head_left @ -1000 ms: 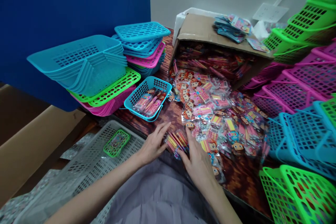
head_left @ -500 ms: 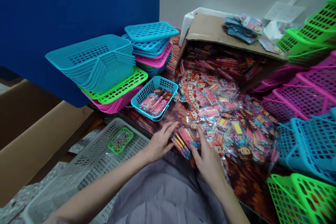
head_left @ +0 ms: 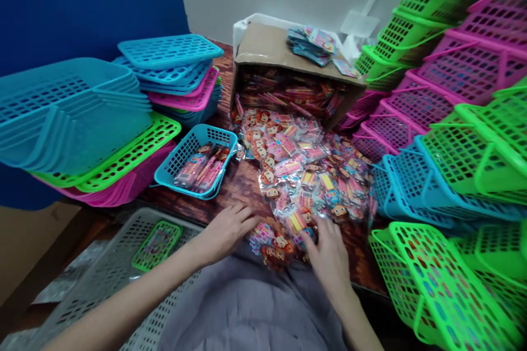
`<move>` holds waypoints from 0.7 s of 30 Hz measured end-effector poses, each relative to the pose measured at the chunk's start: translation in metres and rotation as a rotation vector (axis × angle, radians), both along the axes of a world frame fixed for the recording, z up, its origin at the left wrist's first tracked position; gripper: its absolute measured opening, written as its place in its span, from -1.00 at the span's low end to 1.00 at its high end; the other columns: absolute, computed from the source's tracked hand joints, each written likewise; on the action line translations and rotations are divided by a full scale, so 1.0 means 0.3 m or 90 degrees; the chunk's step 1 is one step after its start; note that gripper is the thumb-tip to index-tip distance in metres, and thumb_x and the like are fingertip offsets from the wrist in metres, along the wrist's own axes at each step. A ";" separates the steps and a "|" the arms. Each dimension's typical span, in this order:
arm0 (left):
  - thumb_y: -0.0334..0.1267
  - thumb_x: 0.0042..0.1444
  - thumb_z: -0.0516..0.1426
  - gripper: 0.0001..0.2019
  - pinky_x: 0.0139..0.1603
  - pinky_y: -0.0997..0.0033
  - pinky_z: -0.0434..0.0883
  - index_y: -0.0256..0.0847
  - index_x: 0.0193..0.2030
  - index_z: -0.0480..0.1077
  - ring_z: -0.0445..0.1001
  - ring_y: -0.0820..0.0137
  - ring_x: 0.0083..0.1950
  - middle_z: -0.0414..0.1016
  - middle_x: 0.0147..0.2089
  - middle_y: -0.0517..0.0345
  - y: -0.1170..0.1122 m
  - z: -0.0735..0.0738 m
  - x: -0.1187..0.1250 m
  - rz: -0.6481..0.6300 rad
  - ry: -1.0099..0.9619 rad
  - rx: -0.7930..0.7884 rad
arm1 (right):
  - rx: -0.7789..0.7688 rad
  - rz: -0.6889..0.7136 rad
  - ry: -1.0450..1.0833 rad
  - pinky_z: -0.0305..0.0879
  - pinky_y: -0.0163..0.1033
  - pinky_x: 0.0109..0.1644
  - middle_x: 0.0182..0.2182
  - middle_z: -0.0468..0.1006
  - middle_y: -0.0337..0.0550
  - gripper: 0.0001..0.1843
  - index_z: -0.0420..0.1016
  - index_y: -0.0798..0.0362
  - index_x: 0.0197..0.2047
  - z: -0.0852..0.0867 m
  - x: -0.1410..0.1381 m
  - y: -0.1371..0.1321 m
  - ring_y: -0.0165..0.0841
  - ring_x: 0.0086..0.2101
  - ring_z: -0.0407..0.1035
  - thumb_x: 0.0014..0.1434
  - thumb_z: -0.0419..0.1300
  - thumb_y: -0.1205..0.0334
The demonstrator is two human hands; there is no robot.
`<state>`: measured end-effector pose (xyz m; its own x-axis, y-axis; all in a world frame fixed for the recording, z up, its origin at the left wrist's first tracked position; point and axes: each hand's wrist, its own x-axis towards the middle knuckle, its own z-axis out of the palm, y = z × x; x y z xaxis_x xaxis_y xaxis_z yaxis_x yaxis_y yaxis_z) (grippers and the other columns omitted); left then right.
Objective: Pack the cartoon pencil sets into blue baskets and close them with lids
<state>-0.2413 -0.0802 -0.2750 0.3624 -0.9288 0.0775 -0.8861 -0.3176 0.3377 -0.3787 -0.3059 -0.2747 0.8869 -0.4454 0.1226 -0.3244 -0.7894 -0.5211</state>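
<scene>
At the table's (head_left: 244, 185) front edge: cartoon-printed packets (head_left: 272, 245) between left hand (head_left: 224, 231) and right hand (head_left: 330, 249).
Bare table reaches the blue basket (head_left: 181, 188); whether either hand's fingers clamp, I cannot tell.

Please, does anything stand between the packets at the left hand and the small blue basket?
Besides the left hand itself, nothing visible does: only brown table shows between these packets and the blue basket.

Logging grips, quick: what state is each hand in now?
Left hand: closed on a bundle of packets, thumb hidden.
Right hand: closed on a packet with yellow sticks.
</scene>
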 end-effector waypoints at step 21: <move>-0.39 0.33 -0.01 -0.59 0.09 0.17 0.38 -0.10 0.29 0.25 0.36 0.22 0.09 0.41 0.13 -0.01 0.048 -0.062 -0.014 0.015 0.029 -0.063 | 0.424 -0.193 -0.104 0.38 -0.01 -0.06 -0.26 0.60 -0.05 -0.60 0.48 0.06 -0.19 -0.014 -0.068 -0.073 -0.13 -0.22 0.46 0.04 0.26 -0.08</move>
<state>-0.2456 -0.0657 -0.2936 0.3886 -0.9089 0.1513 -0.8622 -0.3008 0.4076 -0.3992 -0.3277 -0.2788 0.7071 -0.6932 -0.1394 -0.3552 -0.1778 -0.9177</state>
